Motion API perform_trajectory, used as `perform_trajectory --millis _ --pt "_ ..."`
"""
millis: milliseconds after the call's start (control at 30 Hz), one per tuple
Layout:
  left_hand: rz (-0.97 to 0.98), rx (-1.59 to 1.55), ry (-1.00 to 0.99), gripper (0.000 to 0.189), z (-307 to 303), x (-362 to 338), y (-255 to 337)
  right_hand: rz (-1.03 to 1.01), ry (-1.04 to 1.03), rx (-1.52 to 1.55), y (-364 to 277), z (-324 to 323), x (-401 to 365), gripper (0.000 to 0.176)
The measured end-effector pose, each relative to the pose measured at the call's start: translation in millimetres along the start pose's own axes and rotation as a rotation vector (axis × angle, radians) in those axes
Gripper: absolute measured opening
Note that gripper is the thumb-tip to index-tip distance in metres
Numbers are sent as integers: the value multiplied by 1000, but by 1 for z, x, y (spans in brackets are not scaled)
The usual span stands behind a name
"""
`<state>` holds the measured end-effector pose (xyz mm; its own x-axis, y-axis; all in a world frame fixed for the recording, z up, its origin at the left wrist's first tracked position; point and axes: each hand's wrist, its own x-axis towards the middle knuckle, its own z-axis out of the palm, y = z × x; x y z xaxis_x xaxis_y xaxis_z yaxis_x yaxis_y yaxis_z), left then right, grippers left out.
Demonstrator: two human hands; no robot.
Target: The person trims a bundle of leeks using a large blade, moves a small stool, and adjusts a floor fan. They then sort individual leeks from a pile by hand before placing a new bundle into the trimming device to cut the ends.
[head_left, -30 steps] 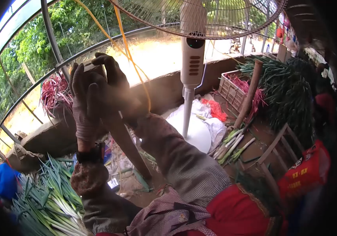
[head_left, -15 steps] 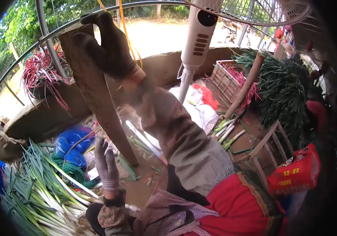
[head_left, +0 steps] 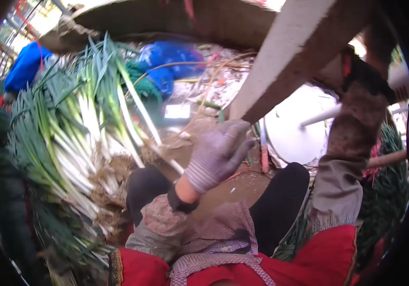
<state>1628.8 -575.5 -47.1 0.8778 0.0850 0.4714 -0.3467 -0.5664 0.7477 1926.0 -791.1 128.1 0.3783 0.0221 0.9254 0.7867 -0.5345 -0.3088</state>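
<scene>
A pale wooden plank [head_left: 285, 55] slants down from the upper right. My left hand [head_left: 219, 155], in a light striped glove, is at the plank's lower end; its fingers bend and the thumb stands apart, with nothing visible between them. At the plank's right side is my right hand [head_left: 364, 74], in a dark glove, blurred, with its fingers hidden. Leeks [head_left: 78, 138] with green leaves, white stems and brown roots lie in a heap to the left.
Blue plastic [head_left: 159, 66] and green netting [head_left: 145, 90] lie behind the leeks. A round white base [head_left: 295, 136] with a pole stands behind my knees. More green stalks [head_left: 383, 190] are on the right, beside a wooden pole [head_left: 387, 159]. A low wall [head_left: 166, 21] curves behind.
The view has turned downward and left. My left hand has come to the plank's lower end and its fingers have bent. The plank now slants the other way, with my right hand farther right.
</scene>
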Motion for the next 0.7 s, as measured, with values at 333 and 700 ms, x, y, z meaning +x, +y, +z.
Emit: perform_trajectory --millis 333,700 --pt "-397 -253 123 45 -33 -36 63 281 -372 -271 111 -14 -18 32" --pt "-801 -281 236 36 -39 -58 96 339 -475 -429 107 -53 -20 35"
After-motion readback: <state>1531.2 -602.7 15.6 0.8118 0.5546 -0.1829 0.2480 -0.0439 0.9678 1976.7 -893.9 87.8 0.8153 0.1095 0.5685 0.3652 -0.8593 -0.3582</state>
